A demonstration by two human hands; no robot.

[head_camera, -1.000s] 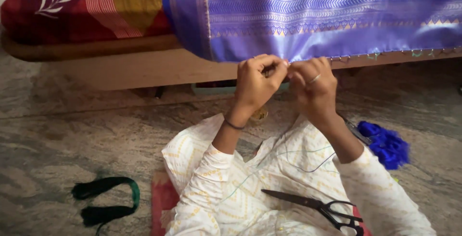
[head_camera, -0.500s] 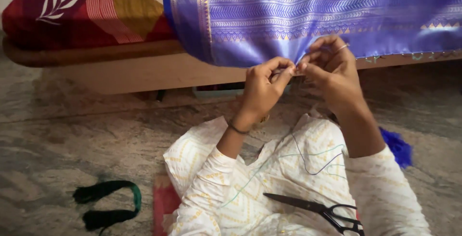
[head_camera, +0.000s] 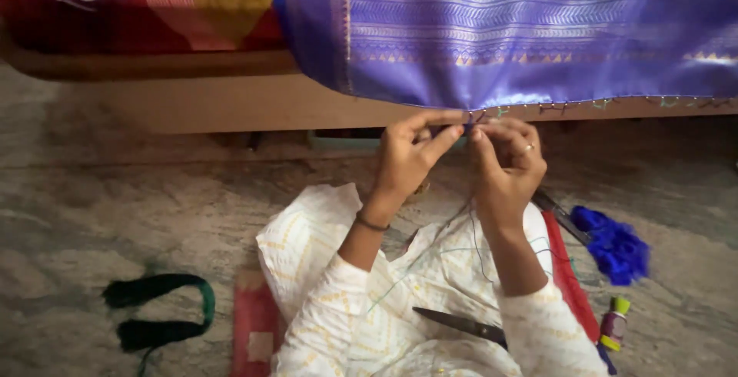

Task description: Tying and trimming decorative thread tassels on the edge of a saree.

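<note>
- the left hand (head_camera: 411, 154) is raised to the lower hem of a blue-violet silk cloth (head_camera: 523, 35) that hangs over the front edge of a bed (head_camera: 192, 104), its thumb and forefinger pinched on the hem.
- the right hand (head_camera: 506, 163), with a ring on one finger, is just beside it, fingertips pinched on the same spot of hem; thin threads (head_camera: 461, 246) trail down from there onto the lap.
- a pair of scissors (head_camera: 461, 323) lies on the pale lap.
- on the floor (head_camera: 115, 208), a green thread hank (head_camera: 157, 312) lies to the left, a blue thread bundle (head_camera: 615, 242) and a small spool (head_camera: 613, 323) to the right.
</note>
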